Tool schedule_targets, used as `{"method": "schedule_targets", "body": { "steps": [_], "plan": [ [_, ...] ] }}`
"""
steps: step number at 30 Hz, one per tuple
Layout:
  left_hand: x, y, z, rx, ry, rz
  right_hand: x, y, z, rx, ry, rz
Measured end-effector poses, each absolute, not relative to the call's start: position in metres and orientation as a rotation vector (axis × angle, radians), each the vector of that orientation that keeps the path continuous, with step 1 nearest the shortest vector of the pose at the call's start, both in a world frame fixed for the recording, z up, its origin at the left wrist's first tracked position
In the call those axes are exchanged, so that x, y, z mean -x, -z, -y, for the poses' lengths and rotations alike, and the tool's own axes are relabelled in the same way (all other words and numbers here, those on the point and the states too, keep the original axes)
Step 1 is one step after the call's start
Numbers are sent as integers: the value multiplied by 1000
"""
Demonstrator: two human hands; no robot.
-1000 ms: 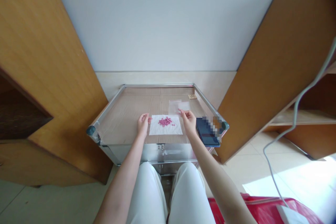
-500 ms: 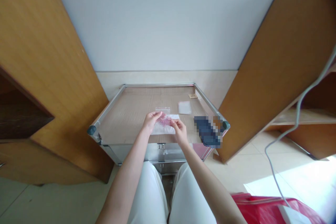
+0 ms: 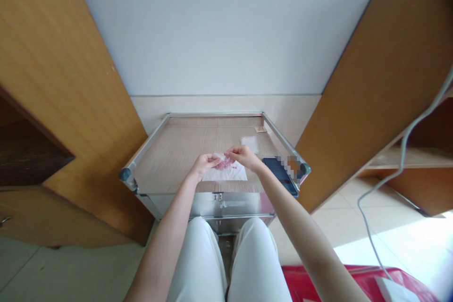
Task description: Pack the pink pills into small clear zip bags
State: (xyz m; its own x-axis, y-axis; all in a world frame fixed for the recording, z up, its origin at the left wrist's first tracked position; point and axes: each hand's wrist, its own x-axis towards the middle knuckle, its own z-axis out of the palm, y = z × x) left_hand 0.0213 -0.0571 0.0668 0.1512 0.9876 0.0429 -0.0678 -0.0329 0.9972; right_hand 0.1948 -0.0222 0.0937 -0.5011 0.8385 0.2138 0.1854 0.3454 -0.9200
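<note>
Over the cabinet top, my left hand pinches the left side of a small clear plastic bag with pinkish-red bits in it; what the bits are is too small to tell. My right hand has thumb and fingertips closed at the bag's upper right edge. Below the bag lies a white sheet, its near edge close to the cabinet's front. One small red spot shows on the sheet by the bag. Beyond my right hand is a flat stack of clear plastic bags.
A dark phone, partly pixelated, lies at the right of the metal-framed cabinet. A small tan card is at the back right. Wooden furniture flanks both sides. A grey cable runs down to a red bag.
My right hand has moved up and is now at the bag's upper edge. The bag has tipped, and its clear zip strip no longer points away from me.
</note>
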Motion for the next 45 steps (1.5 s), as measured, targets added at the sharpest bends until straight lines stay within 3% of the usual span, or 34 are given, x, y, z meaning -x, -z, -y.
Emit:
{"method": "schedule_targets", "body": {
  "steps": [8, 30, 45],
  "plan": [
    [-17, -68, 59, -1425, -1051, -997, -198, -100, 22, 896, -1278, 2085],
    [-23, -76, 65, -1425, -1009, -1037, -196, -99, 37, 901, -1582, 1954],
    [-30, -75, 71, -1957, -1637, -1496, -196, -83, 32, 918, -1392, 1897]
  ]
}}
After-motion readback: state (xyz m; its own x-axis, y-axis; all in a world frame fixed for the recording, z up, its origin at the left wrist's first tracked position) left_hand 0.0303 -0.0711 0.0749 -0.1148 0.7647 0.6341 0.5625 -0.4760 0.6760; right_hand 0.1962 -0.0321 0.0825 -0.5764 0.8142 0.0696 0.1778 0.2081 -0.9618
